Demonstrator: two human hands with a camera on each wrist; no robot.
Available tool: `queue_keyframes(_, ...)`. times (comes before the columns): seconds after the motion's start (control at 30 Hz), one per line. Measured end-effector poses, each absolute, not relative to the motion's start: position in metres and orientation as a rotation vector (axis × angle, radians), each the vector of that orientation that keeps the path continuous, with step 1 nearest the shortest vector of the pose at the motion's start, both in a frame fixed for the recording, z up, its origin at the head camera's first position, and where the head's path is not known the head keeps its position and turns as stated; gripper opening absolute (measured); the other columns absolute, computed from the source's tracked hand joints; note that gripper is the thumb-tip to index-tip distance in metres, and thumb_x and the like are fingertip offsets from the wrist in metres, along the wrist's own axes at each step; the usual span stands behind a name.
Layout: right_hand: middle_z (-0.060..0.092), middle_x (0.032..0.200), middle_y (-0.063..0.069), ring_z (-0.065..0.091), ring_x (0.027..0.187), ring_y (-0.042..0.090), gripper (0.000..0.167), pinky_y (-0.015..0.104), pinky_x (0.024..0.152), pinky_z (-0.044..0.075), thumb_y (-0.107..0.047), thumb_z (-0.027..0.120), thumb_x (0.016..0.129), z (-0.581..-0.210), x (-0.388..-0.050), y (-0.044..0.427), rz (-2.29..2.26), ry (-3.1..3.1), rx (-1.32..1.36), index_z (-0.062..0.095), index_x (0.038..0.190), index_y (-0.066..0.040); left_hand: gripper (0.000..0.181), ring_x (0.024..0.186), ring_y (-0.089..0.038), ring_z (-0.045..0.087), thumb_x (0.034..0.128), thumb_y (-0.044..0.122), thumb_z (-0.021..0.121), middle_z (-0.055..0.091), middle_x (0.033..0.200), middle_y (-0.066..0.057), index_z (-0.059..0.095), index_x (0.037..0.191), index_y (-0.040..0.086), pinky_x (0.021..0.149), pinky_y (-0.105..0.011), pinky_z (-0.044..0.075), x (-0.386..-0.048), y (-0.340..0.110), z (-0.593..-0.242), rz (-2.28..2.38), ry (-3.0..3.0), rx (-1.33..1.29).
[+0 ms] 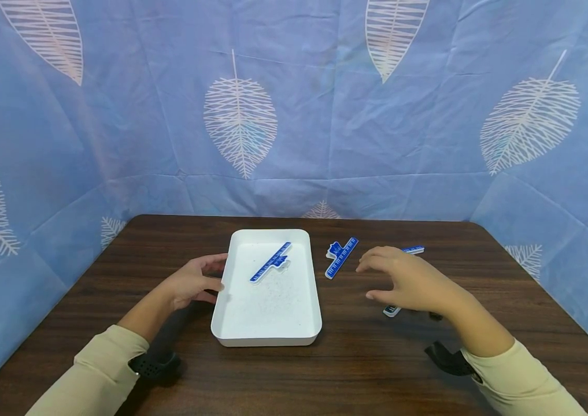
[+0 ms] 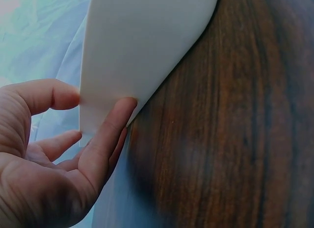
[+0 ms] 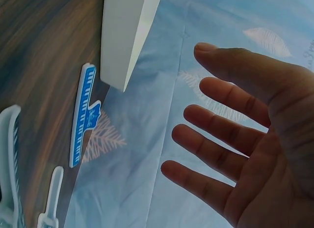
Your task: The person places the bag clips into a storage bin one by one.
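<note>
A blue-and-white clip with a piano-key pattern [image 1: 271, 263] lies inside the shallow white tray [image 1: 273, 332]. Against the tray's left outer wall rest the fingers of my left hand [image 1: 192, 283], thumb tip at the rim. Over the table, right of the tray, my right hand [image 1: 410, 280] hovers with fingers spread and nothing held. To its left lies a second clip [image 1: 342, 258] of the same kind. Beneath the hand, more clips show only in part: a far end [image 1: 414, 249] and a near end [image 1: 391, 311]. The right wrist view shows two pale clips [image 3: 51, 198] at its left.
The dark wooden table [image 1: 351, 375] carries everything. Behind and beside it hangs a blue cloth with white leaf prints [image 1: 294, 133]. A small dark item [image 1: 435, 316] shows beneath the right wrist.
</note>
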State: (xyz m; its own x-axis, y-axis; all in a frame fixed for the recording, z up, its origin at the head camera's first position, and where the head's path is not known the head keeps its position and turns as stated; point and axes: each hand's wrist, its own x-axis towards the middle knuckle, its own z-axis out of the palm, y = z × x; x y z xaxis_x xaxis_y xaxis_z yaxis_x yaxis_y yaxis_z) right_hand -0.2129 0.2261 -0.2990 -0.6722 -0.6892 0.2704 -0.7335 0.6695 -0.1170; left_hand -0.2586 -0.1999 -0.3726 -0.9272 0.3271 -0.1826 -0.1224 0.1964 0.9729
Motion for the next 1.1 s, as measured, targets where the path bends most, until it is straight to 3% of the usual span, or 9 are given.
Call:
queue_keyframes(0.57, 0.063, 0.117, 0.006, 0.059, 0.11, 0.031, 0.035, 0.052, 0.087, 0.051, -0.019, 0.081, 0.079, -0.314, -0.213, 0.257, 0.341, -2.757, 1.057, 0.068, 0.111, -0.013, 0.08, 0.103, -0.035, 0.062, 0.08, -0.008, 0.066, 0.034, 0.146, -0.029, 0.029, 0.151, 0.0, 0.079, -0.051, 0.056, -0.259, -0.201, -0.372, 1.779, 2.122, 0.185)
queue_keyframes(1.1, 0.065, 0.112, 0.006, 0.061, 0.105, 0.032, 0.035, 0.051, 0.082, 0.053, -0.018, 0.083, 0.076, -0.327, -0.218, 0.282, 0.293, -2.827, 0.955, 0.07, 0.108, -0.01, 0.08, 0.103, -0.035, 0.062, 0.08, -0.008, 0.065, 0.035, 0.146, -0.029, 0.029, 0.15, -0.001, 0.079, -0.051, 0.056, -0.258, -0.2, -0.372, 1.789, 2.113, 0.183)
